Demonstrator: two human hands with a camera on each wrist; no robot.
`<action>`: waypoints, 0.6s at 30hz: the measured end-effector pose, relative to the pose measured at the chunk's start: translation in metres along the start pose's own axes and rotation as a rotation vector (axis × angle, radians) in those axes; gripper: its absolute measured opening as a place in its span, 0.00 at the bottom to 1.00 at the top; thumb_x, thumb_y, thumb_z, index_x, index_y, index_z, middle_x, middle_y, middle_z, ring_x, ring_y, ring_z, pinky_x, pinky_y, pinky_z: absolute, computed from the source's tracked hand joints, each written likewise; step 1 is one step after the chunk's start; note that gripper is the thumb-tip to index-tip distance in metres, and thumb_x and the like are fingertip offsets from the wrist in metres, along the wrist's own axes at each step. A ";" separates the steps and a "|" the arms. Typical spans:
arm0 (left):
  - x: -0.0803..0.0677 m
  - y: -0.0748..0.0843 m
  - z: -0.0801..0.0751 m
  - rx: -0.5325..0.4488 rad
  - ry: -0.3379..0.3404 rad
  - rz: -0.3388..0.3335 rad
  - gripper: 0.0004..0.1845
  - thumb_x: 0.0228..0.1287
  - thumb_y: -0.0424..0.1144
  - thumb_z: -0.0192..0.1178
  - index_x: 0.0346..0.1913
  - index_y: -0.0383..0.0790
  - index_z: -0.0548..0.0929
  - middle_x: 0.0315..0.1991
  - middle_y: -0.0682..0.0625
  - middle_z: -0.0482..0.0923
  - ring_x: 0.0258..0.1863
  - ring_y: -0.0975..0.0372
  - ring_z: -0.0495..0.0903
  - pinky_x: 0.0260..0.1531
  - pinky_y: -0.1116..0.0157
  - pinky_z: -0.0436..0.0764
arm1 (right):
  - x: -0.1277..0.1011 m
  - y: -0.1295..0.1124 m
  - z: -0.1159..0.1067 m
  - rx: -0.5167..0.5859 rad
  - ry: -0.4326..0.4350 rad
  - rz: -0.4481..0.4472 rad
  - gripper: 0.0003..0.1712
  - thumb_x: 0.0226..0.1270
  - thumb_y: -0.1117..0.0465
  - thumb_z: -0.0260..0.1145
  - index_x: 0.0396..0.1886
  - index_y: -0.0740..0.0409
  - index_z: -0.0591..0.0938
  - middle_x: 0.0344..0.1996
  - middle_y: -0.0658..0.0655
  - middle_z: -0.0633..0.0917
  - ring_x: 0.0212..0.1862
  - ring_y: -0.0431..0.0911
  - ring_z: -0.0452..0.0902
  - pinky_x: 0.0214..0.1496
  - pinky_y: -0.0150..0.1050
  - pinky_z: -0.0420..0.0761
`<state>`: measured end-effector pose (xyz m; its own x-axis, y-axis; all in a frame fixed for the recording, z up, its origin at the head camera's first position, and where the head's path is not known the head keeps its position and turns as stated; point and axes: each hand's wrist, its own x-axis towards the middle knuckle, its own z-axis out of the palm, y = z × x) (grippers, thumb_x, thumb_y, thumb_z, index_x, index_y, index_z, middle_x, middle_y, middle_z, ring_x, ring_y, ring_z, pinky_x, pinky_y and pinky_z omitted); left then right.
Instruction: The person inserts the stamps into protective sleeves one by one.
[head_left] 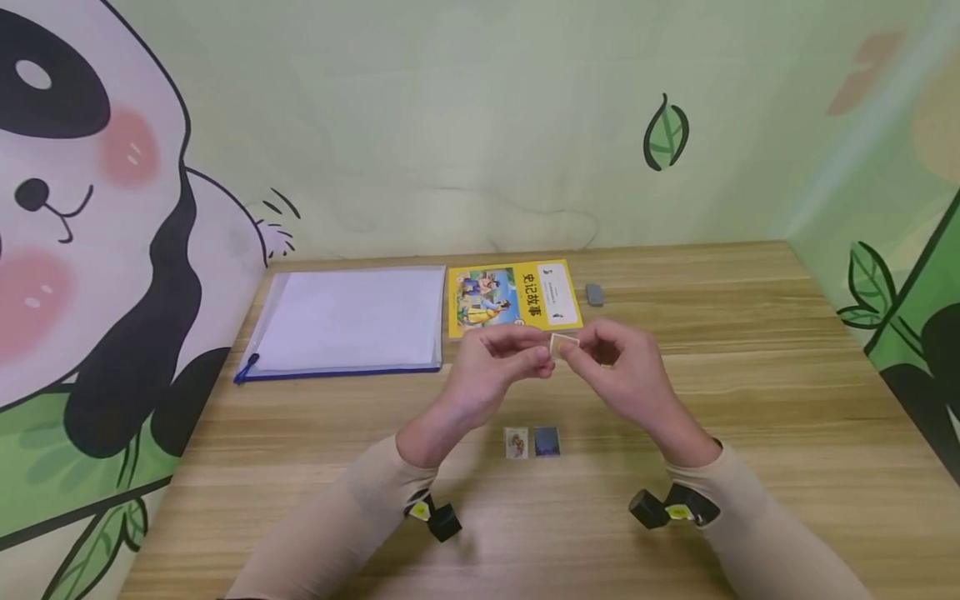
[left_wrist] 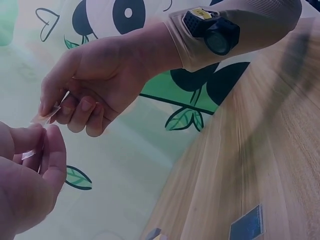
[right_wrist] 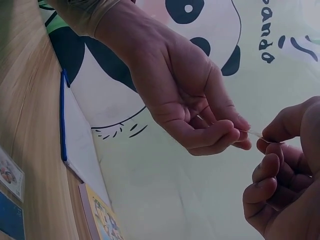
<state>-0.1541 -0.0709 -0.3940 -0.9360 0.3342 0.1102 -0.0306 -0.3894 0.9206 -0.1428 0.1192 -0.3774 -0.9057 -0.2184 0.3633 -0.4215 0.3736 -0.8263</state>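
Observation:
Raised over the table in the head view, a small white-bordered stamp (head_left: 562,342) is between both hands. My right hand (head_left: 626,367) pinches it between thumb and forefinger, covering part of its face. My left hand (head_left: 491,367) pinches at its left edge with thumb and fingertips. In the right wrist view, a thin, clear-looking edge (right_wrist: 255,133) spans the gap between the two hands' fingertips. Below the hands, two stamps lie side by side on the table: a pale one with a reddish-brown picture (head_left: 516,443) and a dark blue one (head_left: 547,442).
A clear folder with white paper and a blue edge (head_left: 352,321) lies at the back left of the wooden table (head_left: 750,375). Beside it is a yellow book (head_left: 487,300), with a small grey block (head_left: 594,294) to its right. The painted wall (head_left: 480,125) stands behind.

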 end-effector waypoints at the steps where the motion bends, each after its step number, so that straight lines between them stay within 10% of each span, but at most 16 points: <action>1: 0.000 0.000 0.000 0.014 0.004 0.001 0.11 0.62 0.18 0.57 0.46 0.25 0.82 0.32 0.51 0.87 0.31 0.63 0.85 0.39 0.66 0.88 | 0.000 0.000 0.000 0.005 -0.003 0.007 0.09 0.64 0.64 0.69 0.24 0.58 0.80 0.20 0.51 0.77 0.23 0.42 0.69 0.21 0.29 0.68; 18: -0.003 0.000 0.000 0.250 0.011 0.074 0.08 0.67 0.27 0.59 0.42 0.21 0.81 0.28 0.52 0.83 0.28 0.64 0.82 0.36 0.65 0.88 | -0.001 -0.002 0.001 0.013 -0.012 0.033 0.07 0.63 0.65 0.68 0.26 0.58 0.81 0.20 0.52 0.77 0.22 0.42 0.68 0.20 0.29 0.68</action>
<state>-0.1513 -0.0717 -0.3945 -0.9362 0.3028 0.1783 0.1249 -0.1876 0.9743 -0.1410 0.1180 -0.3763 -0.9184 -0.2169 0.3310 -0.3910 0.3693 -0.8430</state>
